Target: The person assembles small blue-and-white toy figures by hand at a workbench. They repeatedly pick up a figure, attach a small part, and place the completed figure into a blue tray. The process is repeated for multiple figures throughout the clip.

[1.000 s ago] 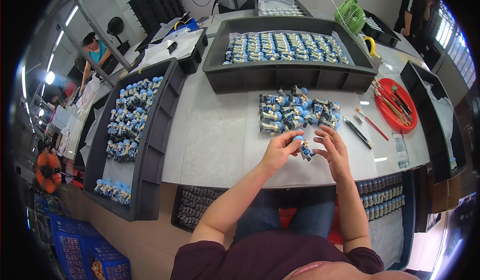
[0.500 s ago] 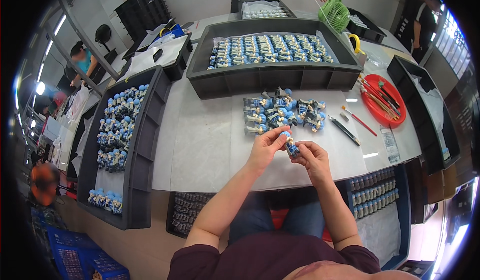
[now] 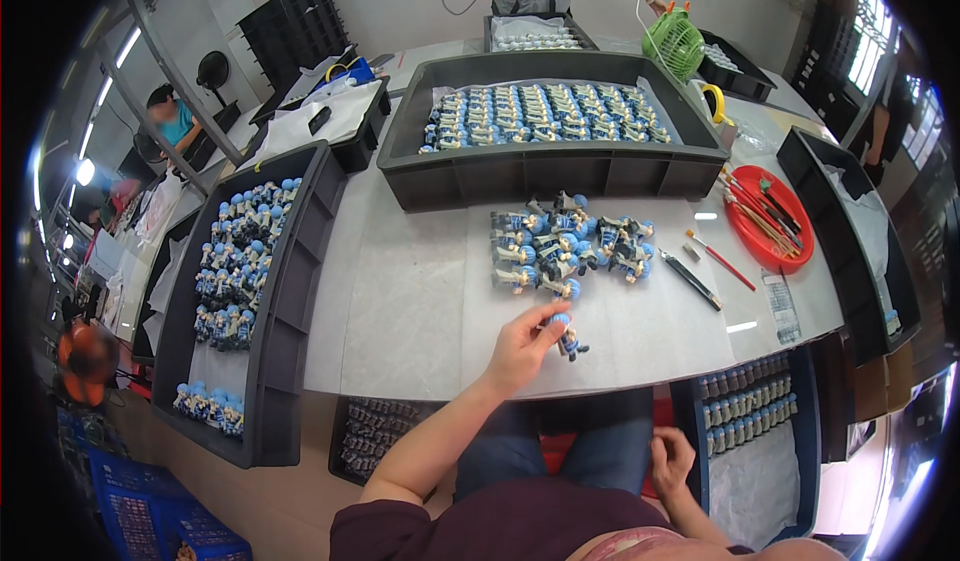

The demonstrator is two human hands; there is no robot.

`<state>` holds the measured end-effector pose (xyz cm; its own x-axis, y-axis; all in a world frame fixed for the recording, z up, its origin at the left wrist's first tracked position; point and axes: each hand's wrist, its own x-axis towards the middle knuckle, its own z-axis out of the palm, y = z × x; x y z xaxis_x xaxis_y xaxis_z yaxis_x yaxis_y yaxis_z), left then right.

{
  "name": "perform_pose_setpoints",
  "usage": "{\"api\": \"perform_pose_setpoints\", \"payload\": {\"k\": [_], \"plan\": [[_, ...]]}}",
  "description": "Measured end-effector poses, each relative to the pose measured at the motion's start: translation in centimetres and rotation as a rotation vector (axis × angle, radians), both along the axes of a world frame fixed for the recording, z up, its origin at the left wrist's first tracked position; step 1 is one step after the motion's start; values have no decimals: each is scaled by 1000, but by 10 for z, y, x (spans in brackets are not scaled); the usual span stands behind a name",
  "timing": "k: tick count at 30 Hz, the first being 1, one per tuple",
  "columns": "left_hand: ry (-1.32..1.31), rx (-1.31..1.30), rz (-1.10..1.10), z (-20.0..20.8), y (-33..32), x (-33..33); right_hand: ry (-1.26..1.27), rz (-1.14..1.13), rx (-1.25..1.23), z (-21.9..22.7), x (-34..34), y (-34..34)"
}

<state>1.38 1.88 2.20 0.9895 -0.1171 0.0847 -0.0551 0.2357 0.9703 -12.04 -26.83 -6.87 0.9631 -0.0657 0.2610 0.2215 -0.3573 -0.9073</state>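
Note:
My left hand is closed around a small blue-haired figurine, pinching it by the head just above the near edge of the white table. My right hand is down beside my right thigh, its fingers curled in, and nothing shows between them. Beyond my left hand lies a group of similar figurines with blue hair and blue-and-white clothes, packed close together on the tabletop.
A grey crate of figurines in rows stands behind the group. Another grey crate of figurines is on the left. To the right lie a craft knife, a paintbrush and a red dish of brushes. A blue tray sits low right.
My right hand has let go of the figurine and dropped toward my lap. My left hand has brought the figurine nearer. The far person's other hand has come into view.

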Motion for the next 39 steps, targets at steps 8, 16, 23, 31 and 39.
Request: {"api": "perform_pose_setpoints", "payload": {"k": [8, 16, 23, 31, 39], "plan": [[20, 17, 57, -20, 0, -13, 1080, -623, 213, -112, -166, -62], [2, 127, 63, -37, 3, -8, 1055, -438, 119, -164, -129, -63], [-11, 62, 62, -28, 2, -12, 1055, -299, 3, -175, -94, -75], [-7, 116, 43, -24, 5, -11, 1113, -239, -68, -183, -87, -79], [-21, 26, 56, -20, 5, -13, 1164, -195, -144, -187, -88, -85]]}}
